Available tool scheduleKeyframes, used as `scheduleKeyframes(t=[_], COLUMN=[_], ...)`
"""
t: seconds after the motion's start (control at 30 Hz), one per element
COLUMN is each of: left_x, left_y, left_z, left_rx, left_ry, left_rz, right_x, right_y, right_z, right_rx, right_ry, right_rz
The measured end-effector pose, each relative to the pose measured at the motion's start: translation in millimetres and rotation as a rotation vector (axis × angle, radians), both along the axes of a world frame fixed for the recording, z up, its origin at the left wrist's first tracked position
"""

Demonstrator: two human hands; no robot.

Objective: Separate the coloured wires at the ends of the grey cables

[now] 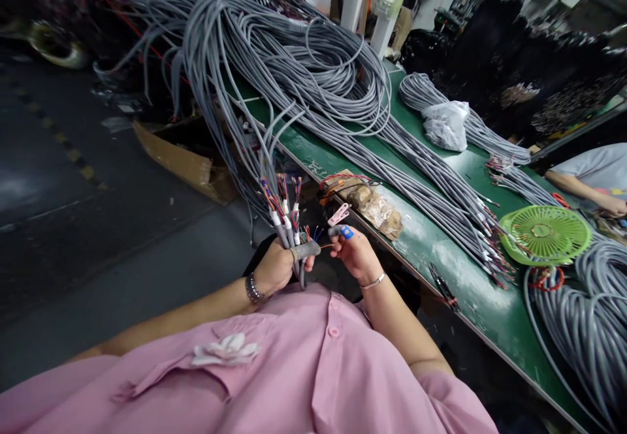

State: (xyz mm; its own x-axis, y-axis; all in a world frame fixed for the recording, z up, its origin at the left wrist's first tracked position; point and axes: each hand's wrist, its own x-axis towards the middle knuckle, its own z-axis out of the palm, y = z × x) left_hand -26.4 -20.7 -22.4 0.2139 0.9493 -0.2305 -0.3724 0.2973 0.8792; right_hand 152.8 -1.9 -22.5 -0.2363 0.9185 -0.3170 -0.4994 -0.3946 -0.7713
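My left hand is closed around a small bunch of grey cables held upright in front of my chest, their stripped ends fanning into coloured wires. My index finger wears a grey sleeve and lies across the bunch. My right hand is close beside it, thumb and finger pinched on a thin orange wire coming from the bunch; its fingertips carry grey and blue guards. A watch is on my left wrist and a thin bracelet on my right.
A long green workbench runs to the right, heaped with coils of grey cable. On it lie a pink clip, a taped block, black cutters, a white bag and a green fan grille. Another person's arm rests at the far right. A cardboard box sits on the floor.
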Motion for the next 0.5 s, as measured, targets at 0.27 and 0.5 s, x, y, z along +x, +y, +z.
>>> scheduleKeyframes(t=[0.27,0.5], left_x=[5,10], left_y=[10,25], left_z=[18.6,17.2], left_rx=[-0.018,-0.053], left_ry=[-0.07,-0.129], left_rz=[-0.032,-0.011], right_x=[-5,-19], right_y=[20,27], right_z=[5.7,-6.5], right_rx=[0.075,0.215], right_ry=[-0.086,-0.276], right_rz=[-0.062,-0.342])
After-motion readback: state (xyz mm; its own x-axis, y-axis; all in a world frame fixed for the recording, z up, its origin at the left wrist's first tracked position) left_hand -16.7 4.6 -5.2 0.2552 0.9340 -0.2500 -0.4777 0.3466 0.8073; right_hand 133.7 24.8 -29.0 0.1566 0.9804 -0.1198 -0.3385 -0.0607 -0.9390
